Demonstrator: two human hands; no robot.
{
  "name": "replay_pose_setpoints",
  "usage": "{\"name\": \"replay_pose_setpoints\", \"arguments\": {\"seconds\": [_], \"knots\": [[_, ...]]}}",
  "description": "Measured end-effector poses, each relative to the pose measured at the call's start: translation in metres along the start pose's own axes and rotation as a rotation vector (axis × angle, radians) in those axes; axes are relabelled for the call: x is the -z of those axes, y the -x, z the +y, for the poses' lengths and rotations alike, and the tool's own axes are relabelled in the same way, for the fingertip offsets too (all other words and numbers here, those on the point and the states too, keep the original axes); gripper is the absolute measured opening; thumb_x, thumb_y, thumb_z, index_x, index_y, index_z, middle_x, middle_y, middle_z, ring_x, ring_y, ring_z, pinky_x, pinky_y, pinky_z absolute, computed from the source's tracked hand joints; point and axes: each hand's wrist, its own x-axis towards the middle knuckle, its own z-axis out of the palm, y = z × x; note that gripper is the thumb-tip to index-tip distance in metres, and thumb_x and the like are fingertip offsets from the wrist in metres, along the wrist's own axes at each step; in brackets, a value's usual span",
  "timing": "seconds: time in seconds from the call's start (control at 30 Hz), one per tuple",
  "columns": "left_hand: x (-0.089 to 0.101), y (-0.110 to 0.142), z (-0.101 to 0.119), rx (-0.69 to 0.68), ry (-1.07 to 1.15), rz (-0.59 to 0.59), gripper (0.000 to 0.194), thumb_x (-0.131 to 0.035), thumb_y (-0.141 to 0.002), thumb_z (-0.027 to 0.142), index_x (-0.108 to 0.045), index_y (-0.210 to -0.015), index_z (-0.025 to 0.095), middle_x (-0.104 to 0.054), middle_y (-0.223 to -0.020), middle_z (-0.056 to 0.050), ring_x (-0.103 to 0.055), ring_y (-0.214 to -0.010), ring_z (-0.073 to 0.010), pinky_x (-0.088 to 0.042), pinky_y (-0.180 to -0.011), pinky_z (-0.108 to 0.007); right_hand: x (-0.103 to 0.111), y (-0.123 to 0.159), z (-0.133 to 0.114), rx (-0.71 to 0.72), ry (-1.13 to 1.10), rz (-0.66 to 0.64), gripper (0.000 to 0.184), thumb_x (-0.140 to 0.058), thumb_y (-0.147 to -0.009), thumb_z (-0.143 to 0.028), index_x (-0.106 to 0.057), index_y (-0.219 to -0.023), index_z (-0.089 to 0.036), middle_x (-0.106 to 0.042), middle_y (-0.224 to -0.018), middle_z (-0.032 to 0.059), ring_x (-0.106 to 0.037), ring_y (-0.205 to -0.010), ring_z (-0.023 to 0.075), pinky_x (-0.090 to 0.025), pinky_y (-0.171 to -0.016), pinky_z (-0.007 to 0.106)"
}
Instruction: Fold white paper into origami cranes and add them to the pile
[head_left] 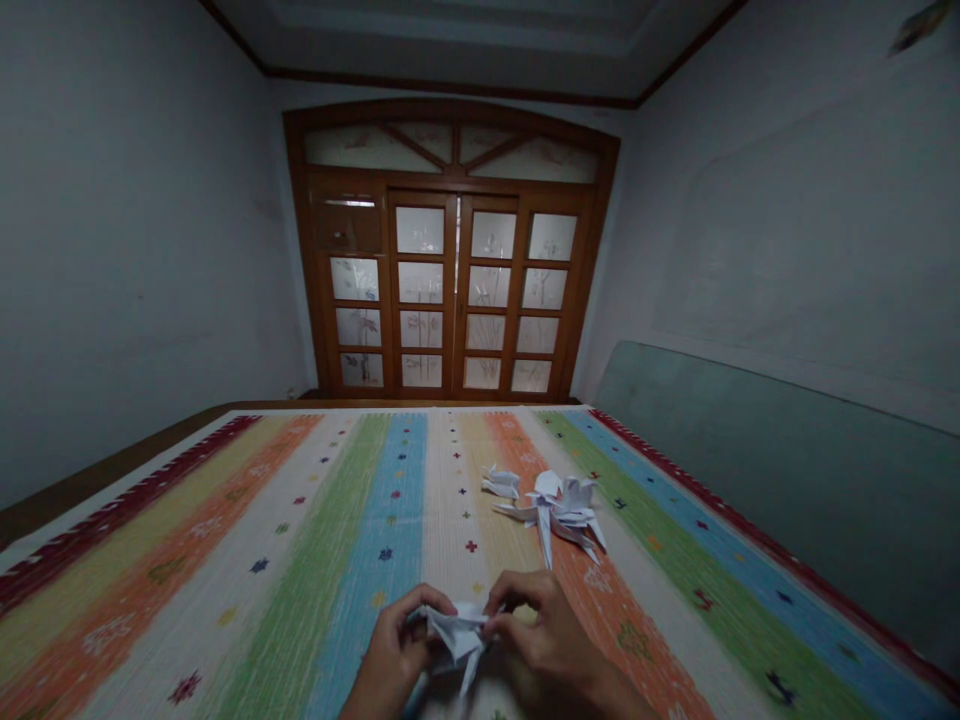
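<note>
My left hand and my right hand hold a piece of folded white paper between them, low over the near edge of a striped woven cover. Fingers of both hands pinch the paper from either side, and its pointed end hangs downward. Beyond my right hand lies a larger spiky white paper figure, apart from my fingers. A smaller folded white paper piece rests just left of that figure. Both lie on the cover's yellow and orange stripes.
The multicoloured cover spreads across the whole lower view, with a wooden edge along its left side. A green padded panel runs along the right side. Wooden glazed double doors stand at the far end of the room.
</note>
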Motion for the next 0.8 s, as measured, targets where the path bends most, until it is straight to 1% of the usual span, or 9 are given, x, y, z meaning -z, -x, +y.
{"name": "replay_pose_setpoints", "arguments": {"seconds": [0.1, 0.2, 0.3, 0.37, 0.43, 0.5, 0.57, 0.67, 0.8], "knots": [[0.003, 0.000, -0.003, -0.043, -0.085, -0.019, 0.040, -0.082, -0.069, 0.054, -0.067, -0.079, 0.019, -0.058, -0.064, 0.003, -0.051, -0.059, -0.0149, -0.037, -0.056, -0.023, 0.000, 0.003, 0.003, 0.030, 0.049, 0.046, 0.008, -0.069, -0.070, -0.018, -0.074, -0.066, -0.021, -0.073, -0.070, 0.0023, -0.065, -0.073, 0.0194, -0.047, -0.075, 0.028], [0.003, 0.002, -0.002, -0.095, -0.179, -0.019, 0.034, -0.078, -0.076, 0.052, -0.068, -0.082, 0.019, -0.058, -0.070, 0.002, -0.051, -0.062, -0.0157, -0.037, -0.057, -0.023, -0.002, 0.004, 0.007, 0.047, 0.094, 0.080, 0.008, -0.068, -0.069, -0.016, -0.071, -0.063, -0.019, -0.072, -0.070, 0.0024, -0.064, -0.073, 0.0191, -0.045, -0.078, 0.030], [0.002, 0.004, 0.001, -0.140, -0.249, -0.007, 0.029, -0.075, -0.078, 0.047, -0.069, -0.080, 0.019, -0.059, -0.074, 0.000, -0.053, -0.065, -0.0171, -0.038, -0.059, -0.024, -0.005, 0.002, 0.007, 0.027, 0.085, 0.042, 0.009, -0.065, -0.069, -0.015, -0.067, -0.061, -0.018, -0.069, -0.067, 0.0016, -0.062, -0.067, 0.0170, -0.044, -0.072, 0.028], [0.001, 0.006, 0.005, -0.154, -0.289, 0.009, 0.024, -0.074, -0.079, 0.043, -0.070, -0.079, 0.019, -0.060, -0.076, -0.001, -0.054, -0.068, -0.0185, -0.039, -0.061, -0.025, -0.005, 0.001, 0.005, 0.006, 0.064, 0.043, 0.010, -0.065, -0.068, -0.013, -0.066, -0.059, -0.018, -0.067, -0.065, 0.0007, -0.061, -0.065, 0.0162, -0.043, -0.068, 0.026], [0.000, 0.007, 0.007, -0.159, -0.314, 0.018, 0.021, -0.073, -0.080, 0.040, -0.071, -0.078, 0.019, -0.060, -0.077, -0.002, -0.055, -0.070, -0.0194, -0.039, -0.062, -0.025, -0.003, -0.001, 0.002, -0.014, 0.040, 0.044, 0.010, -0.065, -0.067, -0.013, -0.067, -0.059, -0.018, -0.068, -0.063, 0.0004, -0.061, -0.065, 0.0159, -0.044, -0.068, 0.026], [0.000, 0.007, 0.009, -0.160, -0.303, 0.021, 0.021, -0.073, -0.079, 0.039, -0.071, -0.077, 0.019, -0.060, -0.077, -0.002, -0.056, -0.070, -0.0195, -0.040, -0.063, -0.026, 0.000, -0.003, 0.000, -0.035, -0.001, 0.011, 0.009, -0.067, -0.067, -0.014, -0.071, -0.059, -0.018, -0.069, -0.062, 0.0004, -0.061, -0.064, 0.0160, -0.045, -0.067, 0.026], [0.002, 0.006, 0.008, -0.141, -0.244, 0.010, 0.023, -0.075, -0.078, 0.041, -0.070, -0.077, 0.019, -0.060, -0.075, -0.001, -0.055, -0.069, -0.0188, -0.040, -0.062, -0.025, 0.004, -0.005, -0.002, -0.044, -0.054, -0.052, 0.011, -0.068, -0.068, -0.015, -0.074, -0.060, -0.019, -0.070, -0.061, 0.0002, -0.062, -0.062, 0.0158, -0.045, -0.063, 0.025], [0.004, 0.001, 0.005, -0.065, -0.113, -0.053, 0.029, -0.080, -0.072, 0.045, -0.069, -0.076, 0.019, -0.059, -0.068, 0.001, -0.053, -0.062, -0.0165, -0.038, -0.059, -0.024, 0.010, -0.006, -0.003, -0.030, -0.100, -0.149, 0.012, -0.069, -0.070, -0.018, -0.078, -0.062, -0.022, -0.071, -0.059, -0.0005, -0.062, -0.058, 0.0152, -0.046, -0.060, 0.024], [0.004, -0.004, 0.004, 0.059, -0.026, -0.125, 0.028, -0.082, -0.062, 0.038, -0.067, -0.072, 0.017, -0.059, -0.062, 0.002, -0.051, -0.057, -0.0138, -0.035, -0.055, -0.023, 0.012, -0.006, 0.000, -0.070, -0.115, -0.222, 0.012, -0.071, -0.069, -0.020, -0.080, -0.063, -0.024, -0.071, -0.058, -0.0010, -0.063, -0.057, 0.0149, -0.045, -0.057, 0.023]]}}
